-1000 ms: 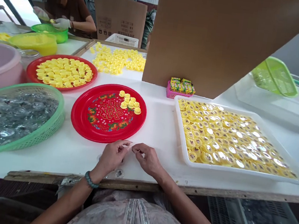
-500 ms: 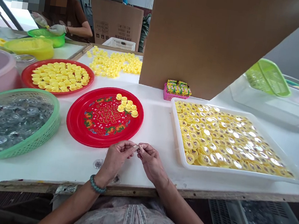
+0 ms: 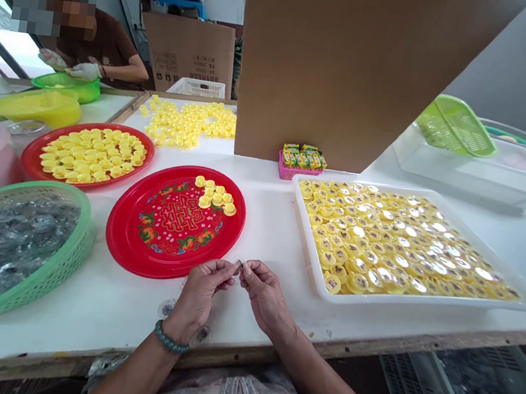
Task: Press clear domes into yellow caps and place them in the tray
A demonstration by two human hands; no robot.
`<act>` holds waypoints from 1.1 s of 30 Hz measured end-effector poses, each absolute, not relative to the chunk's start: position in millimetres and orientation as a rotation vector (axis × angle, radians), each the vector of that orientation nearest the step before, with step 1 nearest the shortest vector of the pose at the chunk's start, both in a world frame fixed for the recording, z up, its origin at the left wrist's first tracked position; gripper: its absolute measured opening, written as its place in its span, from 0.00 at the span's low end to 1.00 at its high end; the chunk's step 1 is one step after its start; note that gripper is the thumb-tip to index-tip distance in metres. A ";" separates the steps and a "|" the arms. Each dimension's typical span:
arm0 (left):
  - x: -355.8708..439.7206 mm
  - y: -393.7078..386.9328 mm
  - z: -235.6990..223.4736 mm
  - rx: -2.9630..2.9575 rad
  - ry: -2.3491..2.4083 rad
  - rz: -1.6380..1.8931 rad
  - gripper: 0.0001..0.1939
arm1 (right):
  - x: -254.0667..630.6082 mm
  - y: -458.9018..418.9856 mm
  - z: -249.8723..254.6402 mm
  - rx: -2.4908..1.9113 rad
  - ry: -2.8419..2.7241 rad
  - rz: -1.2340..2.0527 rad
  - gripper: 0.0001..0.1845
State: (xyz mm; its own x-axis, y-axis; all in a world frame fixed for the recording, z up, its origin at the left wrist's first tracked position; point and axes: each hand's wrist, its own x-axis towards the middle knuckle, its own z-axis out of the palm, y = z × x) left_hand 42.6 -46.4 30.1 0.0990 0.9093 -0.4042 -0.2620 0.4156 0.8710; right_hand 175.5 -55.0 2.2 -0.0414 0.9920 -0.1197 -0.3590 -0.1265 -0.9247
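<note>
My left hand (image 3: 200,291), with a beaded bracelet at its wrist, and my right hand (image 3: 264,294) meet just in front of the red tray's near edge. Thumbs and fingertips of both pinch a tiny dark piece (image 3: 237,268), too small to name. On the printed red tray (image 3: 119,237) lie several yellow cup-shaped pieces (image 3: 217,198), bunched at its far right. Beside my left wrist, small clear plastic pieces (image 3: 166,308) rest on the white table (image 3: 268,236).
At right stands a white tray (image 3: 313,273) of yellow pieces with shiny tops. A green basket (image 3: 71,256) of clear plastic parts is at left, behind it another red tray (image 3: 29,152). A cardboard panel (image 3: 307,68) rises ahead. Across the table a gloved person (image 3: 104,43) works.
The view has turned and tilted slightly, shifting the table's contents in the picture. Both hands keep their pinch; the small piece between them now shows a darker side.
</note>
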 end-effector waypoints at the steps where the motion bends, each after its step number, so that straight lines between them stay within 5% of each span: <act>1: 39.3 -42.9 31.2 0.763 1.153 0.950 0.11 | 180.5 -53.6 4.6 -1.061 -1.049 1.358 0.08; 5: 25.5 -20.7 37.8 1.002 1.161 0.711 0.12 | 204.0 -43.6 19.7 -1.033 -1.824 0.913 0.17; 9: 22.5 2.6 41.5 1.194 1.117 0.498 0.12 | 213.6 -35.5 27.7 -1.053 -2.114 0.747 0.15; 17: 35.3 29.7 50.1 1.436 1.061 0.363 0.12 | 213.0 -27.3 11.6 -1.167 -1.909 0.780 0.10; 24: 37.0 103.0 40.7 2.232 1.752 0.543 0.14 | 217.9 -21.2 -6.0 -1.252 -1.598 0.790 0.08; 33: 41.4 117.1 16.0 2.366 1.797 0.356 0.10 | 216.5 -25.0 -0.8 -1.197 -1.563 0.814 0.11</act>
